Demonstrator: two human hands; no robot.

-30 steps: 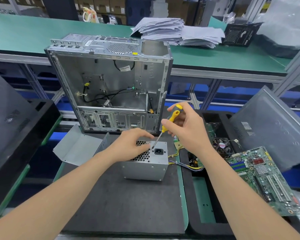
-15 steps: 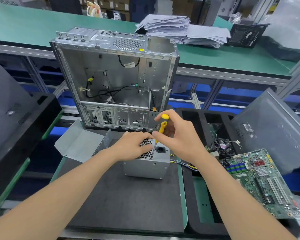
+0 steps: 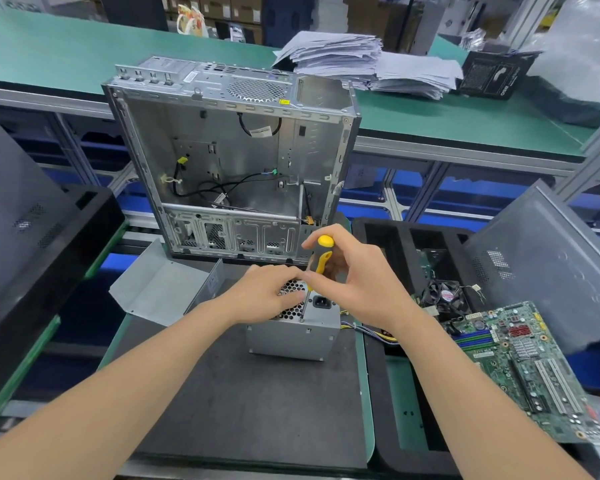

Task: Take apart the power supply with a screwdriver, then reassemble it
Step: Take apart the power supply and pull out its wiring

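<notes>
The grey metal power supply [image 3: 293, 337] sits on a black mat [image 3: 250, 403], its face with the fan grille and black socket turned up. My left hand [image 3: 267, 296] rests on the grille, fingers spread flat over it. My right hand [image 3: 357, 282] grips a yellow-and-black screwdriver [image 3: 321, 261] held almost upright, its tip down on the top face near the front edge, left of the socket. A bent grey cover plate [image 3: 160, 289] lies to the left of the supply. Coloured wires trail from the supply's right side.
An open, gutted computer case [image 3: 229, 161] stands upright just behind the supply. A green motherboard [image 3: 523, 365] and a small fan [image 3: 444, 296] lie at the right on a black foam tray [image 3: 395, 410]. Dark side panels lean at the far left and at the right [image 3: 541, 261].
My right hand has swung the screwdriver from a slant to nearly upright and brought its tip to the near edge of the top face. My left hand stays on the grille.
</notes>
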